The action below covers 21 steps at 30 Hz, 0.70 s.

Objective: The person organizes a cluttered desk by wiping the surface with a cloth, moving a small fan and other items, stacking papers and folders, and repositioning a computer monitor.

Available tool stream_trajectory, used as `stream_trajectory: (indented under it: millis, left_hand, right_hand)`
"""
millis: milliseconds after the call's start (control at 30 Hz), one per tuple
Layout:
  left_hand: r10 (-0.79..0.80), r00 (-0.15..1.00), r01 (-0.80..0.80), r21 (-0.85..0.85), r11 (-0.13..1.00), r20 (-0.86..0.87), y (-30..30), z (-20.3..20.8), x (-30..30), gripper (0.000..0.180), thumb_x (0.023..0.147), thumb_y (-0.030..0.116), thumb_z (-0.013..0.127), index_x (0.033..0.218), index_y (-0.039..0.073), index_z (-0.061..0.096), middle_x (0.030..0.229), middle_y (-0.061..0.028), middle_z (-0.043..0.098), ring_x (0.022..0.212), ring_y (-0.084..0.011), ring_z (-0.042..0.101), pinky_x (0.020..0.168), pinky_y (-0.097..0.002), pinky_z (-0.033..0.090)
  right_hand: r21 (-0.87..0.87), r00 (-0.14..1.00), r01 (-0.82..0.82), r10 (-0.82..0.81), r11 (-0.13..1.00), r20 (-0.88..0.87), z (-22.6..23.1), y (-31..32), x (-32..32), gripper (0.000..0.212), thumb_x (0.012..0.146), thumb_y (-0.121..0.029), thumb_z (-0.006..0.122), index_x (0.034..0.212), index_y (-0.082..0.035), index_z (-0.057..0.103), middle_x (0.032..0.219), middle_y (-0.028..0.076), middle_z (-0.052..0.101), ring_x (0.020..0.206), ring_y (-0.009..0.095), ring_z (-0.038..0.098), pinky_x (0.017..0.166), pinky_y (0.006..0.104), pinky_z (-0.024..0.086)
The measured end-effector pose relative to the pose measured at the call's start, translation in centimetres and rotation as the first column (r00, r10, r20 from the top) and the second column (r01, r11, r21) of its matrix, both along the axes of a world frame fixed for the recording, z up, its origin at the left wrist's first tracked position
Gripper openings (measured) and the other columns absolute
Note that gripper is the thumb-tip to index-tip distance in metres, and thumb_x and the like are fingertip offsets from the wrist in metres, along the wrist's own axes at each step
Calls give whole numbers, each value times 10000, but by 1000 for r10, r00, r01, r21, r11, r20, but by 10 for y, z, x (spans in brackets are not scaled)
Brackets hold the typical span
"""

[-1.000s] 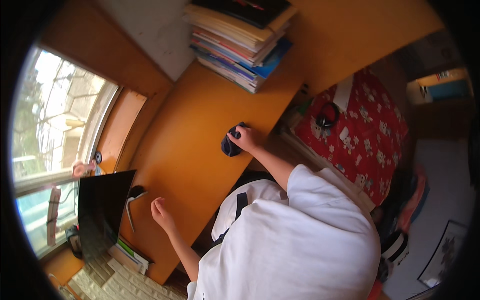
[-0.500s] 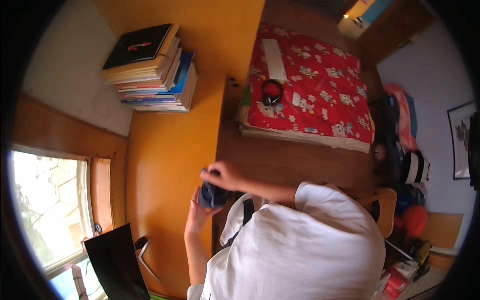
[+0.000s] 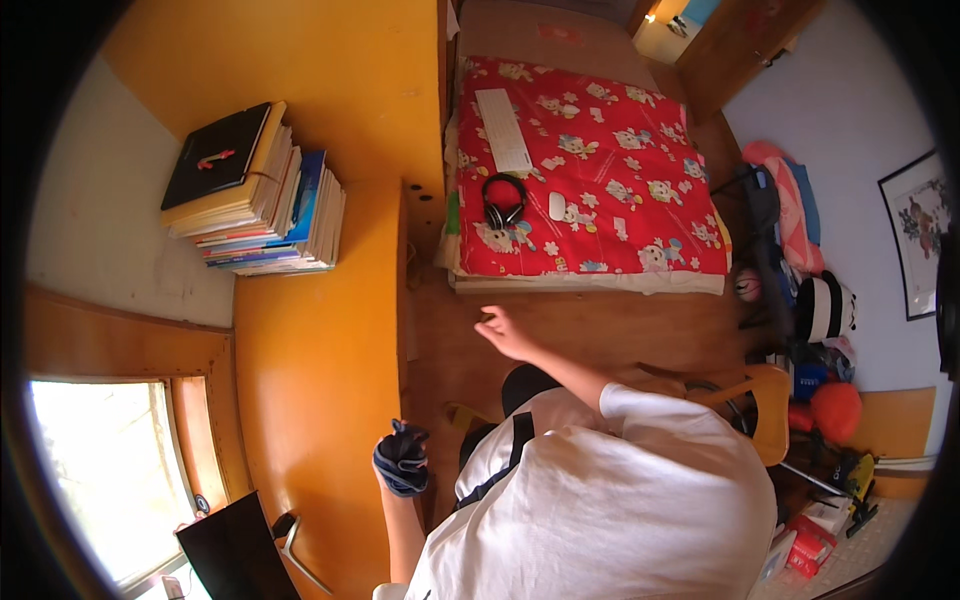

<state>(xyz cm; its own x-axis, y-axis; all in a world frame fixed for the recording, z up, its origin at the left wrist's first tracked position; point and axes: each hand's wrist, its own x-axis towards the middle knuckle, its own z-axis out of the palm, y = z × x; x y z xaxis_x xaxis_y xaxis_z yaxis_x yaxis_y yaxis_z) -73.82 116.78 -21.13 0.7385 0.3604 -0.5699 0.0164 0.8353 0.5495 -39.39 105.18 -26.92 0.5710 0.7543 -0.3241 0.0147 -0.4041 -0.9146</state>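
Observation:
A bunched dark blue cloth [image 3: 402,462] covers most of my left hand [image 3: 380,468] at the desk's right edge. The hand is closed around it, with most fingers hidden under the folds. My right hand [image 3: 508,336] is held away from the cloth, over the floor between the desk and the bed. Its fingers are curled together, with a small dark thing at their tips that I cannot make out.
The orange-yellow desk [image 3: 315,400] carries a tall stack of books [image 3: 275,210] and a black monitor [image 3: 240,550]. On the red patterned bed [image 3: 600,240] lie a keyboard [image 3: 503,130], headphones [image 3: 503,203] and a mouse [image 3: 556,206]. A wooden chair [image 3: 768,415] stands at my right.
My right hand has left the cloth and moved right and up toward the bed. The cloth stays with my left hand, now lower and bunched over it. The view has shifted.

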Motion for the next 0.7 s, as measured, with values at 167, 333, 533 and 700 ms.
stream_trajectory:
  millis: [167, 333, 533, 700]
  left_hand:
    - [111, 989, -105, -70, 992, 100, 16, -72, -4, 456, 928, 393, 335, 1080, 25, 555, 979, -202, 610, 574, -264, 539, 477, -373, 470]
    - [169, 894, -86, 210, 974, -415, 0, -9, 119, 360, 929, 319, 404, 955, 7, 582, 872, -162, 639, 512, -240, 557, 464, -320, 476]
    - [201, 904, -350, -385, 854, -377, -29, 4, 218, 362, 925, 346, 420, 1006, 46, 605, 918, -132, 653, 669, -261, 614, 560, -344, 512]
    - [154, 915, -356, -569, 741, -372, -47, 8, 254, 464, 931, 399, 406, 1071, -1, 594, 923, -132, 657, 707, -272, 625, 583, -338, 519]
  right_hand:
    - [-398, 802, 16, -249, 917, -542, -89, -17, 119, 579, 886, -534, 526, 1281, -133, 389, 1144, 152, 603, 1007, 235, 610, 813, 393, 521]
    - [-494, 496, 394, -631, 775, -596, -210, -7, 234, 470, 896, -468, 551, 1247, -167, 467, 1176, 87, 606, 1042, 218, 601, 813, 385, 514]
    - [-591, 735, 352, -606, 725, -305, -249, 67, 325, 585, 803, -478, 654, 1178, -53, 511, 1099, 144, 622, 911, 288, 638, 667, 426, 551]
    - [-669, 882, 363, -471, 649, 22, -292, 112, 375, 830, 704, -526, 721, 1217, 56, 424, 1090, 243, 596, 850, 345, 649, 555, 454, 555]
